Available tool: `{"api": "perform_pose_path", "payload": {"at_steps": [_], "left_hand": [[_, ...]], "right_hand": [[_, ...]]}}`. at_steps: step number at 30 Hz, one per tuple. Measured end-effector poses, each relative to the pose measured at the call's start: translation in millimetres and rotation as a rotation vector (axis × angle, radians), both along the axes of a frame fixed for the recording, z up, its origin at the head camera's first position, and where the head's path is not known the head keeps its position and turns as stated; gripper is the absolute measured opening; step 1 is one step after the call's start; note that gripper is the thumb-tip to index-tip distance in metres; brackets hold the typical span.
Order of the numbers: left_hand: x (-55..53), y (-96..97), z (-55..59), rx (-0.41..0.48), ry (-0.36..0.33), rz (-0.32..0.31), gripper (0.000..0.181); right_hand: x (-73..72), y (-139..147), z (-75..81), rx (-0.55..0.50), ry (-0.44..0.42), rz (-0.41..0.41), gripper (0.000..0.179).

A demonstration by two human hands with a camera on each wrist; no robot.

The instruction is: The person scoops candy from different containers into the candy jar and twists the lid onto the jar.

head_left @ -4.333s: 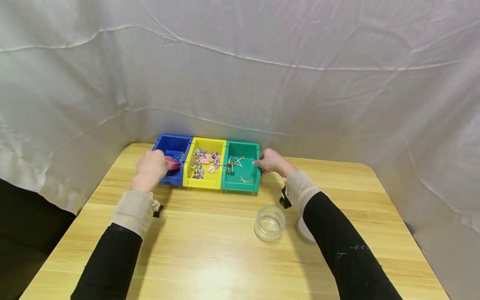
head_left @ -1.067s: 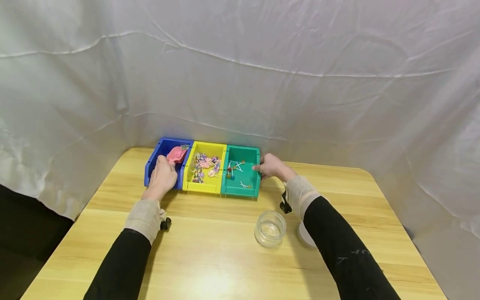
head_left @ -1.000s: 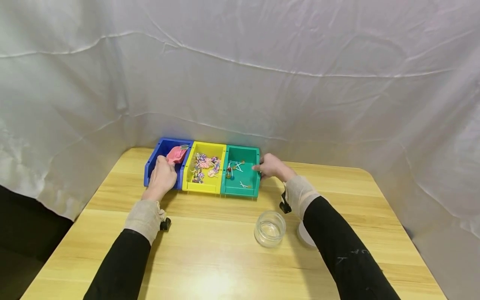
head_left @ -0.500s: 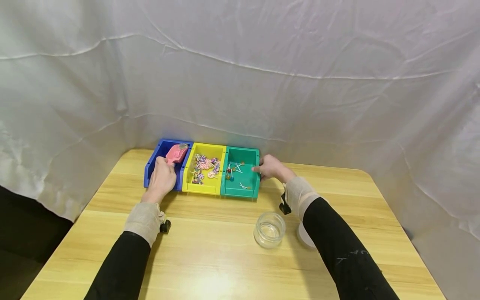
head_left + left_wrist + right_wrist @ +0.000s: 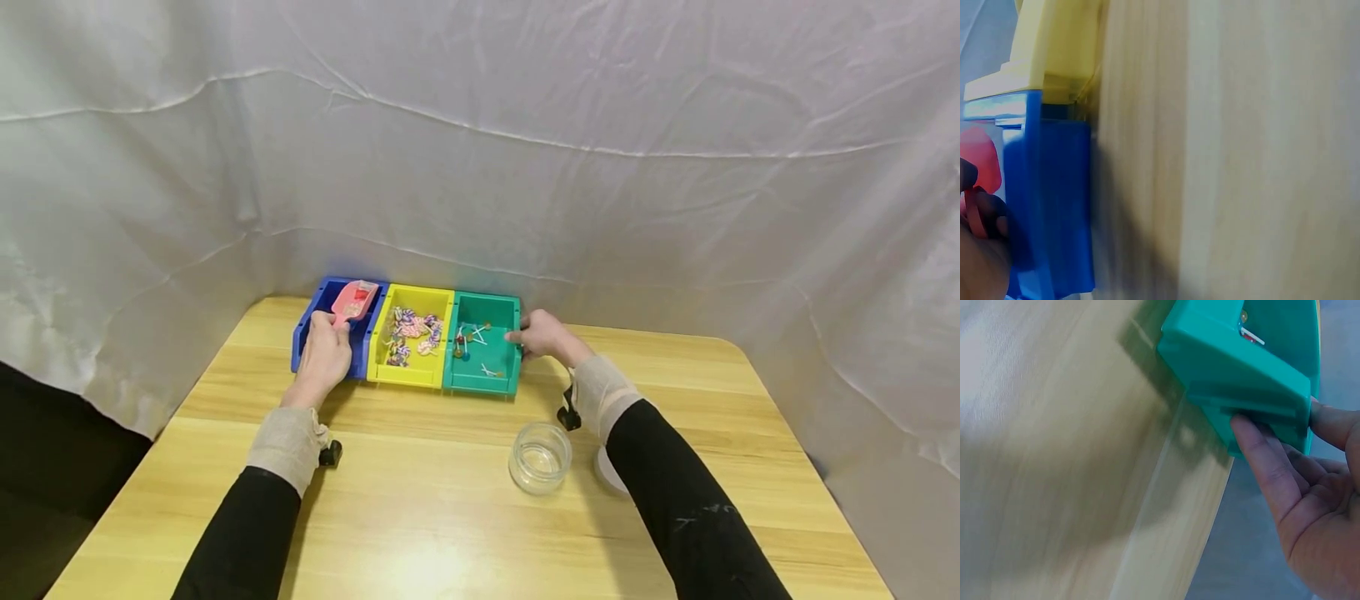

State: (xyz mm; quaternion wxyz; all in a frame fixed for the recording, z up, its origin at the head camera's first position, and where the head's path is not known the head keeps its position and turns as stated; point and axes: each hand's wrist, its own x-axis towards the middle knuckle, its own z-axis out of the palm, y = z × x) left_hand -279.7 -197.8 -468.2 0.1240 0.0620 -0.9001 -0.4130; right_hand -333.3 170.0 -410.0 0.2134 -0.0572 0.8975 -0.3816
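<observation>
My left hand (image 5: 324,354) grips the handle of a pink scoop (image 5: 347,307), held over the blue bin (image 5: 298,340). Small clear and red pieces lie in the scoop's bowl. In the left wrist view, the scoop (image 5: 980,159) shows behind the blue bin's wall (image 5: 1063,206), only partly in frame. My right hand (image 5: 546,335) pinches the right wall of the green bin (image 5: 482,383). The right wrist view has the thumb at that bin's rim and the fingers (image 5: 1266,462) against its outer side. Several lollipops (image 5: 468,335) with white sticks lie inside.
Between these two bins stands a yellow bin (image 5: 405,377) with several striped candies (image 5: 411,327). An open glass jar (image 5: 540,458) rests on the wooden table (image 5: 420,508), and a white round lid (image 5: 609,471) is partly behind the right forearm. A grey curtain (image 5: 480,167) hangs behind.
From dipping low in the blue bin, the scoop has been raised and turned bowl up, showing its contents. My left hand has shifted rightward and down; the right hand keeps its hold on the green bin.
</observation>
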Motion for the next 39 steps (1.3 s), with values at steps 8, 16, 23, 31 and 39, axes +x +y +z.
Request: {"api": "perform_pose_path", "payload": {"at_steps": [8, 16, 23, 31, 39], "left_hand": [[20.5, 2.1, 16.9, 0.025, 0.088, -0.027, 0.036], [37.8, 16.4, 28.3, 0.057, 0.122, -0.087, 0.038], [51.5, 20.7, 37.7, 0.071, 0.18, -0.08, 0.037], [69.7, 31.6, 52.2, 0.085, 0.267, -0.136, 0.032], [85.1, 53.9, 57.6, 0.031, 0.307, -0.216, 0.026]], "right_hand": [[9.2, 2.1, 3.3, 0.202, 0.227, 0.025, 0.066], [32.4, 31.8, 2.8, 0.163, 0.395, 0.035, 0.054], [72.9, 46.3, -1.7, -0.059, 0.388, 0.029, 0.054], [111.2, 50.0, -13.5, -0.269, 0.369, -0.055, 0.06], [137.8, 54.4, -28.8, -0.536, 0.235, 0.004, 0.073]]}}
